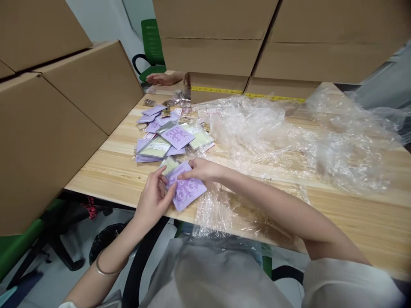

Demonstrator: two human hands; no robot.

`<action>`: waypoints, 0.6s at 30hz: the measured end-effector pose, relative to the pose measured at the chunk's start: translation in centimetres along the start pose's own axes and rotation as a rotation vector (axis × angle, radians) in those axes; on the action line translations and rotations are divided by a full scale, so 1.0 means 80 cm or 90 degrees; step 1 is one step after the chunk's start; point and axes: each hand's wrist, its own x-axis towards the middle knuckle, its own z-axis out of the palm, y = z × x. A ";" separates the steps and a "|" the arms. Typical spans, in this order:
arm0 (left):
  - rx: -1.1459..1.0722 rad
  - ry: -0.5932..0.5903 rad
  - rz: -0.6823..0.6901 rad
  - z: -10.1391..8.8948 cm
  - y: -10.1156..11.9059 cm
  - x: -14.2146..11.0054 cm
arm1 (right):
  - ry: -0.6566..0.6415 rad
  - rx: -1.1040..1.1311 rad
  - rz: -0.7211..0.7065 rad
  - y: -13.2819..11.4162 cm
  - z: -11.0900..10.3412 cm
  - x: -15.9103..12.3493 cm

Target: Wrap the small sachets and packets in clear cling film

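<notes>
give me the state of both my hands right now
Left hand: partly curled, thumb against the purple packet; firm hold unclear.
Right hand: closed, pinching the purple packet.

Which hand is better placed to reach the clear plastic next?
Probably the right hand: the clear plastic lies beside it, while the left hand sits farther off, beyond the purple packet. The right hand holds that packet.

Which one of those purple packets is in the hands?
The frontmost purple packet, held by the right hand, left hand at its edge; the other purple packets lie beyond.
</notes>
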 end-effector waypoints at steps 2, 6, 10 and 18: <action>0.059 0.080 0.089 -0.005 0.012 -0.008 | 0.005 0.056 -0.004 -0.005 -0.013 -0.018; 0.116 0.066 0.392 -0.002 0.025 -0.014 | 0.051 0.103 -0.063 -0.014 -0.052 -0.071; 0.165 -0.272 0.680 0.023 0.051 0.004 | 0.161 0.046 -0.148 0.001 -0.104 -0.147; 0.227 -0.521 0.665 0.067 0.095 0.031 | 0.011 -0.075 -0.029 0.122 -0.140 -0.235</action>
